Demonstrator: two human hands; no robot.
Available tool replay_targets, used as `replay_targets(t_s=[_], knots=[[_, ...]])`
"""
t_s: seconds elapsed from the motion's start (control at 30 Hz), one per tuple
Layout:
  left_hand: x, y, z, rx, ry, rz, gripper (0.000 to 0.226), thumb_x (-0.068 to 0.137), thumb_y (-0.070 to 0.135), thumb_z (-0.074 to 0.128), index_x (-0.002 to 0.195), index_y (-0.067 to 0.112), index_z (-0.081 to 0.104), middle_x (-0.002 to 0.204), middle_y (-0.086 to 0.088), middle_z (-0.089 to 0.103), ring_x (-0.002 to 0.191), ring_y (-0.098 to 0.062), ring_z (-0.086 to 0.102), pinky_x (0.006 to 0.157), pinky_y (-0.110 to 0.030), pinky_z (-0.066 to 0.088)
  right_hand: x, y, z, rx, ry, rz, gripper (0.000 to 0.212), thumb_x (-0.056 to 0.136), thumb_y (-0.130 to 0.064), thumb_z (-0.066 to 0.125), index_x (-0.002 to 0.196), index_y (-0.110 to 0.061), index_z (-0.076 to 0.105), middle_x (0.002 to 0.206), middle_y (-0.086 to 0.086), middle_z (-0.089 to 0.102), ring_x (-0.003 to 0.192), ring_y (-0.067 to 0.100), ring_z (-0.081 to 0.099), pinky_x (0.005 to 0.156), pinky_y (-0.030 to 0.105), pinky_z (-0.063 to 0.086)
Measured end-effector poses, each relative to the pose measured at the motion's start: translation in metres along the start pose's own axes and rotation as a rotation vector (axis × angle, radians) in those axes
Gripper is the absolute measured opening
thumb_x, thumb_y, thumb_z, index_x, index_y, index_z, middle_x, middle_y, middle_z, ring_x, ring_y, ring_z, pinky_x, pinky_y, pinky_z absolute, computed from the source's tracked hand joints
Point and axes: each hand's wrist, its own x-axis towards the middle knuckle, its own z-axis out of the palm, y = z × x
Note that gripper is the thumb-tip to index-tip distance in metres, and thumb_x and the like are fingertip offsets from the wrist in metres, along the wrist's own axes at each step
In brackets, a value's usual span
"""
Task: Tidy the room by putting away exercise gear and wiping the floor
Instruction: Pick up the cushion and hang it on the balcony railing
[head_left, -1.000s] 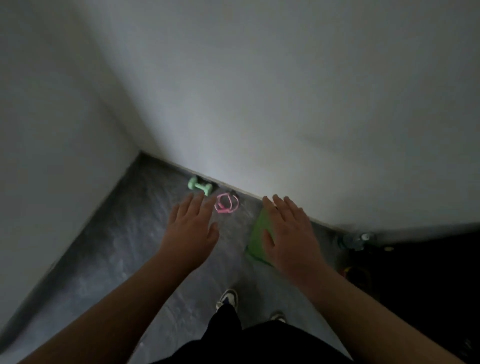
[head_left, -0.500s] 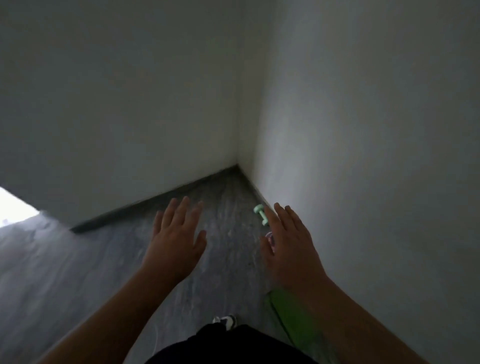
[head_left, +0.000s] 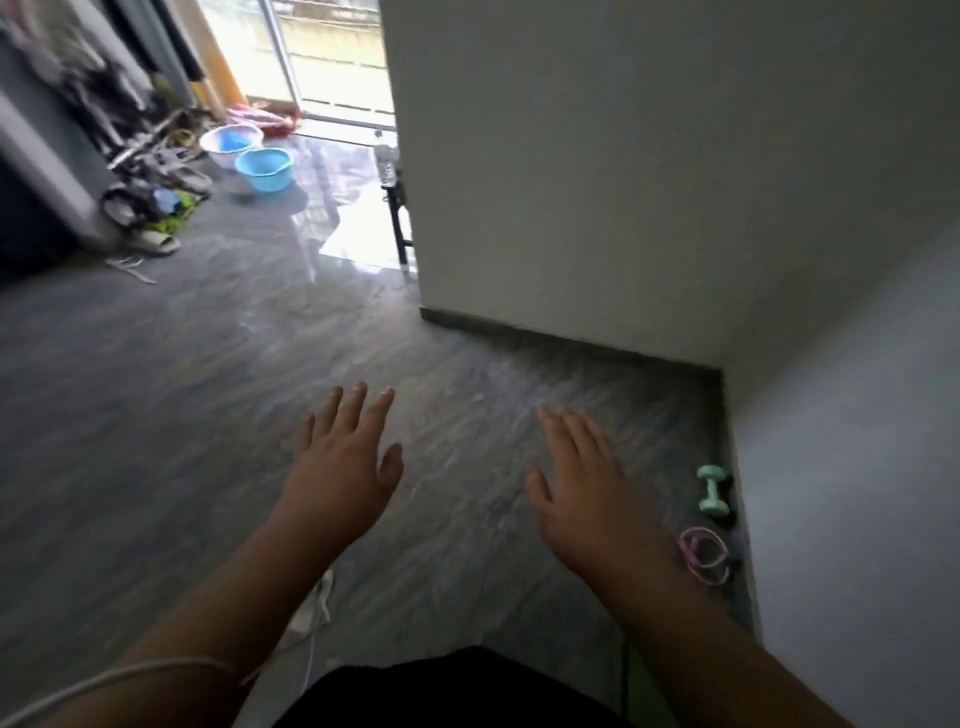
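Note:
A small mint-green dumbbell (head_left: 714, 491) lies on the grey floor against the right wall. Just nearer to me a coiled pink jump rope (head_left: 704, 555) lies on the floor. A strip of bright green mat (head_left: 641, 686) shows at the bottom edge by my right forearm. My left hand (head_left: 345, 467) hovers over the floor, palm down, fingers spread, holding nothing. My right hand (head_left: 584, 493) is also held out flat and empty, to the left of the dumbbell and rope, not touching them.
White walls (head_left: 597, 182) close off the corner ahead and on the right. Two blue basins (head_left: 262, 167), shoes, slippers and a cluttered rack (head_left: 150, 150) stand at the far left near a bright glass door. A black stand leg (head_left: 400, 223) shows beside the wall corner. A white cord (head_left: 311, 618) lies near my feet.
The view has swung left from the dim corner into the open room. The dumbbell and rope have shifted to the right of my right hand. Both hands stay flat and empty.

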Motion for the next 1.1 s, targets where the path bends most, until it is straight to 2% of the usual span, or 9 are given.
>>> replay_targets(t_s=[0.17, 0.23, 0.3, 0.43, 0.53, 0.6, 0.7, 0.93, 1.1], knots=[[-0.061, -0.091, -0.030, 0.018, 0.072, -0.252, 0.065, 0.095, 0.041, 0.048, 0.154, 0.027, 0.023, 0.162, -0.008, 0.023, 0.149, -0.033, 0.016, 0.119, -0.051, 0.018, 0.017, -0.087, 0.043, 0.027, -0.062, -0.212, 0.061, 0.086, -0.033, 0.048, 0.140, -0.005, 0.050, 0.141, 0.020, 0.054, 0.129, 0.036, 0.048, 0.117, 0.037, 0.026], [-0.081, -0.125, -0.040, 0.029, 0.090, -0.325, 0.065, 0.094, 0.040, 0.049, 0.153, 0.026, 0.026, 0.161, -0.008, 0.027, 0.148, -0.033, 0.019, 0.119, -0.050, 0.020, 0.022, -0.125, 0.064, 0.029, -0.102, -0.276, 0.063, 0.087, -0.037, 0.043, 0.141, -0.005, 0.049, 0.142, 0.021, 0.053, 0.130, 0.038, 0.049, 0.116, 0.042, 0.027], [-0.100, -0.157, -0.046, 0.034, 0.101, -0.389, 0.065, 0.094, 0.040, 0.049, 0.153, 0.026, 0.026, 0.160, -0.008, 0.027, 0.147, -0.033, 0.021, 0.119, -0.049, 0.020, 0.023, -0.166, 0.081, 0.023, -0.138, -0.332, 0.064, 0.091, -0.039, 0.040, 0.147, -0.008, 0.043, 0.149, 0.018, 0.046, 0.137, 0.037, 0.042, 0.117, 0.046, 0.031], [-0.135, -0.232, -0.058, 0.001, 0.129, -0.479, 0.066, 0.092, 0.040, 0.048, 0.153, 0.024, 0.026, 0.160, -0.009, 0.027, 0.148, -0.032, 0.018, 0.119, -0.051, 0.020, 0.023, -0.248, 0.123, 0.025, -0.195, -0.446, 0.064, 0.097, -0.040, 0.042, 0.155, -0.016, 0.028, 0.160, 0.010, 0.031, 0.147, 0.028, 0.025, 0.121, 0.043, 0.022], [-0.159, -0.296, -0.067, 0.005, 0.152, -0.474, 0.068, 0.089, 0.041, 0.045, 0.152, 0.020, 0.030, 0.157, -0.012, 0.032, 0.147, -0.033, 0.021, 0.118, -0.052, 0.022, 0.021, -0.314, 0.159, 0.022, -0.242, -0.497, 0.064, 0.101, -0.040, 0.040, 0.158, -0.021, 0.017, 0.165, 0.004, 0.019, 0.151, 0.021, 0.012, 0.121, 0.034, 0.008], [-0.171, -0.339, -0.072, -0.009, 0.130, -0.472, 0.071, 0.086, 0.043, 0.040, 0.152, 0.020, 0.029, 0.158, -0.012, 0.030, 0.147, -0.033, 0.020, 0.119, -0.051, 0.020, 0.018, -0.357, 0.181, 0.036, -0.255, -0.511, 0.064, 0.102, -0.038, 0.041, 0.158, -0.021, 0.015, 0.165, 0.003, 0.018, 0.152, 0.020, 0.010, 0.120, 0.031, 0.005], [-0.180, -0.403, -0.076, -0.021, 0.088, -0.467, 0.070, 0.091, 0.038, 0.046, 0.154, 0.022, 0.021, 0.162, -0.010, 0.021, 0.150, -0.032, 0.012, 0.121, -0.049, 0.016, 0.015, -0.409, 0.210, 0.018, -0.277, -0.499, 0.063, 0.102, -0.036, 0.041, 0.158, -0.017, 0.019, 0.164, 0.006, 0.022, 0.151, 0.021, 0.013, 0.120, 0.029, 0.003], [-0.171, -0.511, -0.040, -0.019, 0.003, -0.441, 0.067, 0.089, 0.033, 0.048, 0.152, 0.020, 0.028, 0.159, -0.011, 0.029, 0.146, -0.033, 0.023, 0.118, -0.050, 0.024, 0.041, -0.459, 0.281, -0.065, -0.359, -0.468, 0.062, 0.100, -0.036, 0.044, 0.156, -0.016, 0.025, 0.162, 0.004, 0.028, 0.150, 0.019, 0.019, 0.121, 0.029, 0.010], [-0.141, -0.564, 0.067, -0.050, -0.018, -0.415, 0.066, 0.088, 0.025, 0.054, 0.150, 0.016, 0.033, 0.158, -0.013, 0.031, 0.146, -0.032, 0.023, 0.119, -0.045, 0.021, 0.070, -0.440, 0.397, -0.068, -0.490, -0.426, 0.064, 0.100, -0.035, 0.044, 0.158, -0.019, 0.021, 0.164, 0.000, 0.023, 0.151, 0.017, 0.014, 0.123, 0.033, 0.014]])
